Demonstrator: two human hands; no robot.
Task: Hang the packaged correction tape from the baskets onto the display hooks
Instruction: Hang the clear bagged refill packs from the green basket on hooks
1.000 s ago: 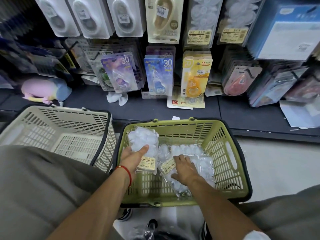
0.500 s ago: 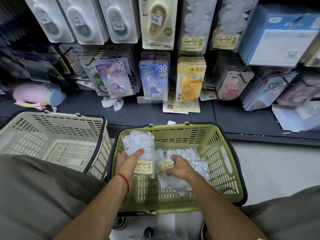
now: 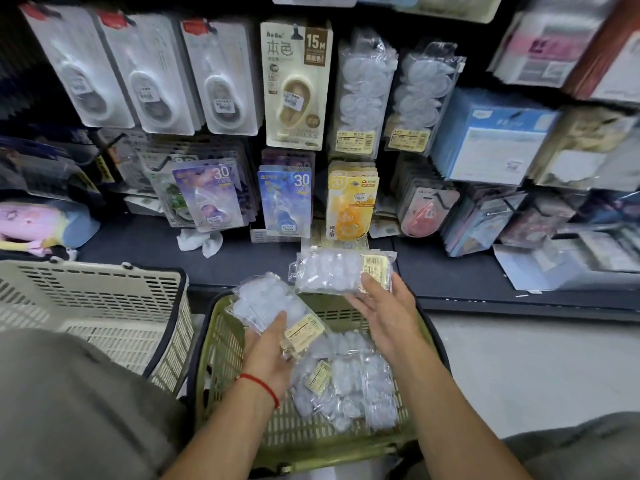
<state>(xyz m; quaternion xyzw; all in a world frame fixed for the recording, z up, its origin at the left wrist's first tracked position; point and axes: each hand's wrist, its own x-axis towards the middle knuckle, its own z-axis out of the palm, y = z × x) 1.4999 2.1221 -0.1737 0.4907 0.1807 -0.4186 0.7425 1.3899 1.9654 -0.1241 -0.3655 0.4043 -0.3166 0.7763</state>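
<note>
Both hands have risen from the green basket (image 3: pixel 221 355) since a second ago, each now carrying a clear packet. The cream basket (image 3: pixel 104 306) sits just left. More packets (image 3: pixel 346 386) lie in the green basket. The right hand (image 3: pixel 384 310) grips a clear packet (image 3: pixel 332 271) held sideways above the rim; the left hand (image 3: pixel 266 358) holds another packet (image 3: pixel 266 306), thumb on top.

Pink plush toy (image 3: pixel 31 221) on dark shelf (image 3: pixel 138 244); crumpled white tissue (image 3: pixel 200 241) nearby.
</note>
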